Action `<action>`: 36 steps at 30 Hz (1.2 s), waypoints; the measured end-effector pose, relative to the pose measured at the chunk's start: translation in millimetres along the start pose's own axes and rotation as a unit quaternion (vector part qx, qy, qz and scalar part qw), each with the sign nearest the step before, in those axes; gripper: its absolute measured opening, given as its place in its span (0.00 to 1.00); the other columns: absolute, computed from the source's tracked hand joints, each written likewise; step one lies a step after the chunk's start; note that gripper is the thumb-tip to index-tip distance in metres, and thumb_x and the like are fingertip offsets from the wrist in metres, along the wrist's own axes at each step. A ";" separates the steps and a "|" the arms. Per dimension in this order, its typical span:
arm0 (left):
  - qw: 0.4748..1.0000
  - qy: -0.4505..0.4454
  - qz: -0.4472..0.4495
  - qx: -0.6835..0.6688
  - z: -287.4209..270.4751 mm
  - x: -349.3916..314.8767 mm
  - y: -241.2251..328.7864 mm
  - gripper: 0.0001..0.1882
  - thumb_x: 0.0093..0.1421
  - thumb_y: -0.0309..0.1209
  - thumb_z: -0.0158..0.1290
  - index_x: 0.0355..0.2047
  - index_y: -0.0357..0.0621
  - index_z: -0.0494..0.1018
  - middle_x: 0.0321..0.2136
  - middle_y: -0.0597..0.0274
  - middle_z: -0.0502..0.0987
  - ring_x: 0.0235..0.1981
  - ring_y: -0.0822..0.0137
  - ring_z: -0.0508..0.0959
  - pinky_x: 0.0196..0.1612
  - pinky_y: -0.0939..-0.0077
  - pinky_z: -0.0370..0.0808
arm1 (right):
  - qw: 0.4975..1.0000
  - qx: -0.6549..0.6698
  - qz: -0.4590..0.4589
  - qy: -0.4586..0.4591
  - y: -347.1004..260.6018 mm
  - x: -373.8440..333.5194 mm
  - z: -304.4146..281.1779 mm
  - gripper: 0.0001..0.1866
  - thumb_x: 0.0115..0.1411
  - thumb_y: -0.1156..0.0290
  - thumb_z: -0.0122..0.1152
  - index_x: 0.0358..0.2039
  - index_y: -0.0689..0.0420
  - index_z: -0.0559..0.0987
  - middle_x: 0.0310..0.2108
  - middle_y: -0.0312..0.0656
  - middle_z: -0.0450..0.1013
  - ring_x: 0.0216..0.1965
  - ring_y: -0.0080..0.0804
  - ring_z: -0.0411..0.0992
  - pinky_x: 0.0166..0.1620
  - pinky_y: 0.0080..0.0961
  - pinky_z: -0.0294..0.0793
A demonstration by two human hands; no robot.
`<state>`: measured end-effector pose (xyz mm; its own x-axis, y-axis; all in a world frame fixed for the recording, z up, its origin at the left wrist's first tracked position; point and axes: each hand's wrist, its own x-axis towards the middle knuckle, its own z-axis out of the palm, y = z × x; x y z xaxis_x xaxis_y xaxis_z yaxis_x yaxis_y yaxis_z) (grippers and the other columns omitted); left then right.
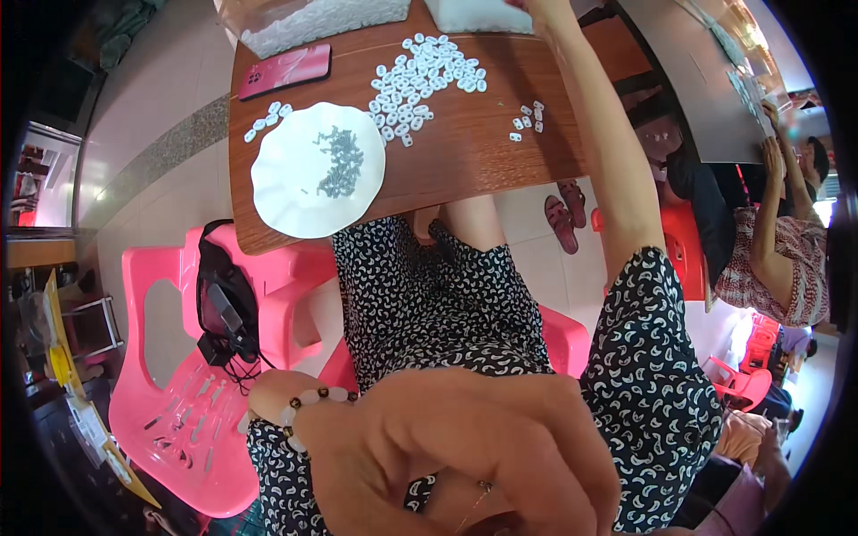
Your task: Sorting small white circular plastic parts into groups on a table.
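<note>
My left hand (465, 438) is raised close to the view at the bottom middle, a beaded bracelet on its wrist. Its fingers are curled, and whatever they may hold is hidden. My right arm stretches over the table's right side, with the right hand (540, 7) cut off by the top edge, beside a container of white pieces (478, 16); its fingers cannot be made out. Small white oval pieces with two holes (420, 80) lie heaped mid-table. A scalloped white plate (281, 170) holds many small grey metal pieces, perhaps screws (340, 165).
Another clear container of white pieces (322, 25) stands at the back left near a pink phone (286, 71). Small groups of white pieces lie on both sides of the wooden table (500, 161). A pink chair (188, 420) holds a black bag (228, 304). Other people sit at right.
</note>
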<state>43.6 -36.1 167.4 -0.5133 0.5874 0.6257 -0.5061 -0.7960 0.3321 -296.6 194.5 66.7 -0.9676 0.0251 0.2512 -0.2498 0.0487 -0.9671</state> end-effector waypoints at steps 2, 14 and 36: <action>1.000 0.004 0.009 -0.006 -2.4 -7.1 3.5 0.16 0.55 0.26 0.63 0.40 0.28 0.74 0.39 0.46 0.71 0.31 0.69 0.78 0.35 0.83 0.79 | 0.990 -0.120 -0.049 -0.050 1.6 -58.9 19.4 0.07 0.56 0.67 0.59 0.25 0.55 0.82 0.26 0.33 0.77 0.26 0.19 0.70 0.28 0.19 0.68; 0.580 0.424 -0.046 0.694 -89.4 -112.8 24.0 0.02 0.54 0.20 0.56 0.28 0.38 0.74 0.30 0.61 0.76 0.28 0.72 0.72 0.33 0.80 0.70 | 0.923 -0.339 -0.062 -0.171 52.5 -168.4 62.5 0.11 0.55 0.70 0.64 0.39 0.59 0.82 0.31 0.48 0.79 0.28 0.33 0.77 0.34 0.27 0.74; 0.292 0.409 -0.156 0.850 -183.5 -134.1 78.7 0.09 0.55 0.31 0.57 0.33 0.37 0.78 0.26 0.51 0.77 0.24 0.56 0.78 0.31 0.64 0.73 | 0.917 -0.374 -0.070 -0.117 54.4 -176.2 58.8 0.08 0.55 0.69 0.63 0.32 0.60 0.79 0.27 0.45 0.77 0.32 0.42 0.74 0.36 0.36 0.72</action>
<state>-54.6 -150.7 -19.9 -0.9721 -0.0451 0.2303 0.1020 0.8025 0.5878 -141.9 134.1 -32.6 -0.9310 -0.2445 0.2711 -0.3624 0.7083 -0.6057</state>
